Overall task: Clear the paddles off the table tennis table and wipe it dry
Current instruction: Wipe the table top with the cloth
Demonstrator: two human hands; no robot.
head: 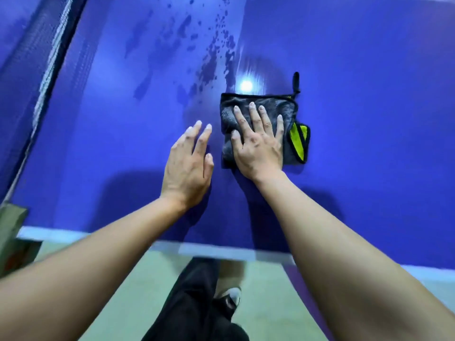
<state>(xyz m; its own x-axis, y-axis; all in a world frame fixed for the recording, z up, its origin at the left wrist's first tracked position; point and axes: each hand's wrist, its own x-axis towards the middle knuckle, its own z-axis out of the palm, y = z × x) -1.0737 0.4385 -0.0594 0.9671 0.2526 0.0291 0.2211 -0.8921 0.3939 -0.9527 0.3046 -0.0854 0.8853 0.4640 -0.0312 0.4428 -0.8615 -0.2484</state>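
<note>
A grey cloth (290,112) with a yellow-green underside and a black hanging loop lies flat on the blue table tennis table (369,119). My right hand (258,143) is pressed palm-down on the cloth with its fingers spread. My left hand (189,163) rests flat on the bare table just left of the cloth and holds nothing. Dark water drops and smears (209,50) cover the surface beyond the cloth, toward the far left. No paddle is in view.
The net (49,65) runs along the left side. The table's white near edge (216,251) crosses the lower part of the view, above a pale green floor (266,303), my dark trouser leg and shoe. A greenish box (12,232) sits at lower left.
</note>
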